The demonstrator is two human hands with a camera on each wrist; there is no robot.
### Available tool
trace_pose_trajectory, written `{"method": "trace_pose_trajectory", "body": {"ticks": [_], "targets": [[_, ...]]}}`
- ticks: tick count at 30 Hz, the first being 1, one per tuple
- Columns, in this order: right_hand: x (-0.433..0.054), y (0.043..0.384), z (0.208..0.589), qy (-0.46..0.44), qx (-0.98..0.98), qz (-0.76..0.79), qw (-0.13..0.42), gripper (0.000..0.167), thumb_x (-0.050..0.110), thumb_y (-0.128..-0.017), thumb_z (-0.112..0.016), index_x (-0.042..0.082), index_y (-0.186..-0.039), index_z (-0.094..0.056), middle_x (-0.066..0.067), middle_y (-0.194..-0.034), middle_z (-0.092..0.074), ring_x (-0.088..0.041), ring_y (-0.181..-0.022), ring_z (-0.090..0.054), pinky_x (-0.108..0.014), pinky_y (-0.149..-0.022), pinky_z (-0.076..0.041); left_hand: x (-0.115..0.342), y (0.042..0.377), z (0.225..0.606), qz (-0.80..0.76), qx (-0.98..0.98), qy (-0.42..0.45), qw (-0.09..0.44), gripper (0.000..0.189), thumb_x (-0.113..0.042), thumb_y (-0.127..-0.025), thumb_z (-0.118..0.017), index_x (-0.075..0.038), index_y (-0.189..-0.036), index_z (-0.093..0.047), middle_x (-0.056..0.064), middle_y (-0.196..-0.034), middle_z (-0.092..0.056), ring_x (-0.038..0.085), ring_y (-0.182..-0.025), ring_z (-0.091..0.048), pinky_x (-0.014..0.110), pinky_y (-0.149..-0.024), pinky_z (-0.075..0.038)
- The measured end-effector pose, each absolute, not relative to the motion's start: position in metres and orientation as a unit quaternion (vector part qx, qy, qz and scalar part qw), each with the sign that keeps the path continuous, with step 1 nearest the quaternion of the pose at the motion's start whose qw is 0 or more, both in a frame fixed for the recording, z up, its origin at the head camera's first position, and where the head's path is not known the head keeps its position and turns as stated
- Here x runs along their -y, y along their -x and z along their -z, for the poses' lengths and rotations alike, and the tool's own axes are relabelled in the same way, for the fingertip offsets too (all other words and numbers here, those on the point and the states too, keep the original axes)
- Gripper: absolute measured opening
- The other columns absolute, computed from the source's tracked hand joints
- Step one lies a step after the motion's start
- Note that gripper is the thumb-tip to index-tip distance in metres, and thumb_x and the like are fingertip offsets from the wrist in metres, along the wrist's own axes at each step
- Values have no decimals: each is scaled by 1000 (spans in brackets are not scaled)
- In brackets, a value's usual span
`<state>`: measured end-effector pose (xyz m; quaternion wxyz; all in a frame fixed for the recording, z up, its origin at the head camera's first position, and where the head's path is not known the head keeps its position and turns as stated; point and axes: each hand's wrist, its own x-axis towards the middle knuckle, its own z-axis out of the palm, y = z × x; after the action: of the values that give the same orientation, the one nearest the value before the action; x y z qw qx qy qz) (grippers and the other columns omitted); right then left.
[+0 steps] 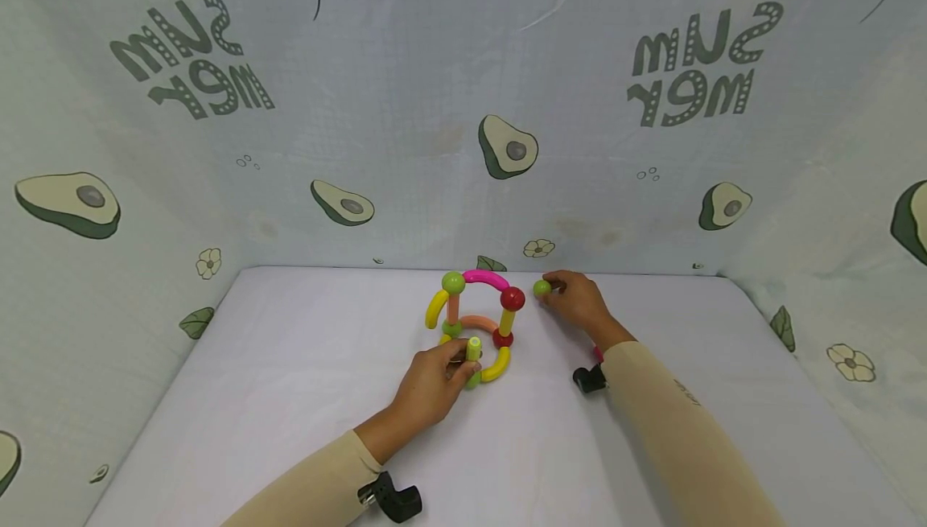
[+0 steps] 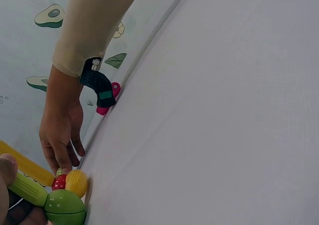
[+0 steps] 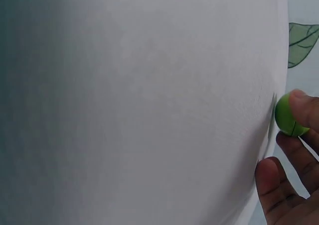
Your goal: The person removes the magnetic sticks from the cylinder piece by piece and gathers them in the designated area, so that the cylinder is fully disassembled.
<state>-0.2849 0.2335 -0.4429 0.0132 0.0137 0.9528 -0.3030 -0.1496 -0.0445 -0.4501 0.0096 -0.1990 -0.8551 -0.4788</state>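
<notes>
In the head view a toy frame of coloured sticks and balls stands on the table: a pink curved stick (image 1: 487, 278) spans the top between a green ball (image 1: 453, 282) and a red ball (image 1: 512, 298). My left hand (image 1: 429, 386) grips an upright light green stick (image 1: 474, 348) at the frame's near side; a green ball shows at its foot, beside a yellow curved stick (image 1: 497, 366). To the right of the frame, my right hand (image 1: 579, 303) pinches a loose green ball (image 1: 541, 288) between thumb and fingertips. The right wrist view shows this green ball (image 3: 288, 116) close up.
A pink piece (image 1: 598, 354) lies on the white table (image 1: 290, 398), partly hidden by the right forearm. Behind the table's far edge hangs a cloth (image 1: 434, 109) printed with avocados. Each wrist carries a black camera mount (image 1: 398, 501).
</notes>
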Motion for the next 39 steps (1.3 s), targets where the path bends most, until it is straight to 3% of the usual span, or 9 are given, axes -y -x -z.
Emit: {"method": "trace_pose_trajectory", "body": {"ticks": [4, 13, 18, 23, 29, 34, 39], "targets": [[-234, 284, 443, -14, -953, 303, 18, 45, 15, -97, -71, 4, -139, -61, -19, -127, -64, -37, -115, -56, -50, -99, -50, 44, 150, 451, 479, 855, 199, 11, 34, -15, -96, -73, -7, -128, -65, 7, -119, -72, 16, -105, -70, 24, -86, -56], [-234, 272, 435, -23, -952, 306, 14, 66, 22, -96, -73, 4, -152, -43, -23, -142, -55, -44, -131, -49, -56, -104, -46, 44, 149, 453, 482, 854, 197, 7, 34, -15, -97, -73, -6, -129, -65, 7, -118, -72, 16, -105, -71, 23, -86, -56], [-233, 252, 425, 1, -950, 312, -23, 63, 22, -96, -73, 4, -149, -45, -22, -140, -57, -43, -131, -49, -56, -103, -48, 44, 148, 452, 483, 854, 197, 7, 34, -15, -97, -73, -5, -128, -65, 8, -118, -72, 17, -105, -71, 23, -86, -56], [-229, 232, 420, 12, -945, 327, -23, 58, 25, -96, -74, 8, -146, -50, -18, -136, -60, -39, -125, -54, -54, -98, -52, 44, 149, 452, 480, 855, 197, 12, 33, -15, -96, -73, -5, -127, -66, 6, -116, -72, 16, -104, -70, 22, -85, -56], [-217, 209, 417, 45, -940, 338, -27, 51, 23, -94, -77, 8, -139, -56, -14, -126, -65, -35, -115, -59, -47, -92, -55, 45, 149, 453, 468, 860, 202, 21, 32, -15, -96, -74, -6, -126, -67, 3, -111, -72, 14, -97, -69, 21, -80, -56], [-208, 189, 418, 82, -936, 340, -32, 33, 19, -91, -80, 8, -118, -64, -3, -102, -68, -24, -98, -63, -40, -85, -56, 46, 147, 455, 444, 871, 205, 45, 39, -15, -93, -77, -5, -129, -65, 0, -103, -67, 13, -90, -64, 23, -77, -56], [-198, 173, 419, 129, -929, 347, -4, 23, 14, -89, -82, 8, -106, -67, 6, -85, -64, -14, -83, -61, -30, -73, -55, 51, 145, 455, 416, 888, 190, 48, 46, -20, -91, -80, -8, -133, -64, -4, -95, -62, 9, -75, -54, 23, -63, -51]]}}
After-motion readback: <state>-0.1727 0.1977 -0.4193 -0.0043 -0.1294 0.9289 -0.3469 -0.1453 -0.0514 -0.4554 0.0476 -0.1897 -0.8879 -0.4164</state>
